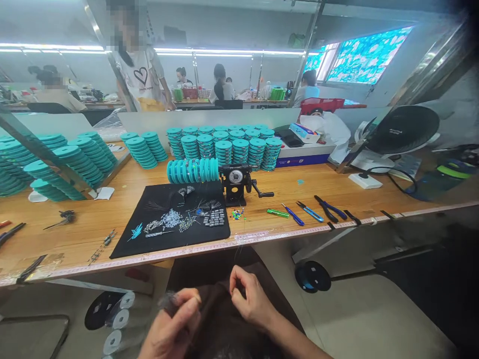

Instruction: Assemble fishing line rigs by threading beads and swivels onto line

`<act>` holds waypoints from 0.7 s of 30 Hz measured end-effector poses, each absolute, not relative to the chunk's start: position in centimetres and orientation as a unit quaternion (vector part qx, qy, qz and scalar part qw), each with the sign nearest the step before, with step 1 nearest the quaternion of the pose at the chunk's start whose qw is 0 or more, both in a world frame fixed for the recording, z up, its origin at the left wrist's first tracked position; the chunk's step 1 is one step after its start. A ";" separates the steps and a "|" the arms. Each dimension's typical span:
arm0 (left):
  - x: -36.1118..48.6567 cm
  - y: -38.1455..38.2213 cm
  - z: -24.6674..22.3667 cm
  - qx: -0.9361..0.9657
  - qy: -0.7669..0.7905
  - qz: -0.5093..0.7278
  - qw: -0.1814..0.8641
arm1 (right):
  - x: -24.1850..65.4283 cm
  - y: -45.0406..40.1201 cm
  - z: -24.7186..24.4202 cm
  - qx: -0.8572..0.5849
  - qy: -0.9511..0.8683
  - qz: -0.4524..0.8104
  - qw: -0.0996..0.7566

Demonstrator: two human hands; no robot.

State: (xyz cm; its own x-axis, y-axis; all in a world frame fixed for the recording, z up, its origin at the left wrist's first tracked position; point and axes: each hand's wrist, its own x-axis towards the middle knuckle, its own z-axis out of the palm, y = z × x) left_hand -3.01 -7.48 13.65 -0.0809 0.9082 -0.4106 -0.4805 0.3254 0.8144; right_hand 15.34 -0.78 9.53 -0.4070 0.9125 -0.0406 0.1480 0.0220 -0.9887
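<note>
My left hand (175, 319) is closed in front of my lap, below the table edge. A dark, blurred tuft (167, 302) of what looks like fine strands shows at its back; its exact kind is unclear. My right hand (252, 301) is beside it, thumb and fingertips pinched together. Faint thin line (238, 254) rises just above those fingertips; what exactly they grip is too small to see. On the table ahead, a black mat (130, 214) carries metal cylinders (214, 218), pale small parts (171, 218), blue tubes (136, 231) and dark strand bundles (159, 204).
Behind the mat stands a hand-cranked winder (236, 184) loaded with teal spools (192, 170). Stacked teal spools (224, 144) line the back. Pliers (330, 208), tweezers (310, 211), a blue-handled tool (293, 214) and a fan (402, 128) are at right. A person (140, 75) stands beyond the partition.
</note>
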 end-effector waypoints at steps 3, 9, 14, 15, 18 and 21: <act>-4.4 -6.9 14.9 0.176 0.486 0.571 0.638 | 16.2 0.3 7.9 -0.407 -0.591 0.619 0.320; -5.6 -5.6 13.7 0.198 0.530 0.562 0.603 | 17.3 0.5 7.5 -0.323 -0.509 0.751 0.270; -5.9 -5.8 12.2 0.255 0.596 0.528 0.548 | 18.1 0.1 9.1 -0.289 -0.525 0.762 0.246; -5.8 -5.9 12.1 0.281 0.612 0.510 0.536 | 18.1 -0.1 9.5 -0.278 -0.530 0.766 0.236; -5.0 -6.0 12.1 0.345 0.622 0.456 0.535 | 17.5 -0.6 10.5 -0.270 -0.536 0.767 0.225; -4.4 -6.1 12.3 0.389 0.599 0.438 0.546 | 16.8 -1.0 10.7 -0.325 -0.535 0.737 0.254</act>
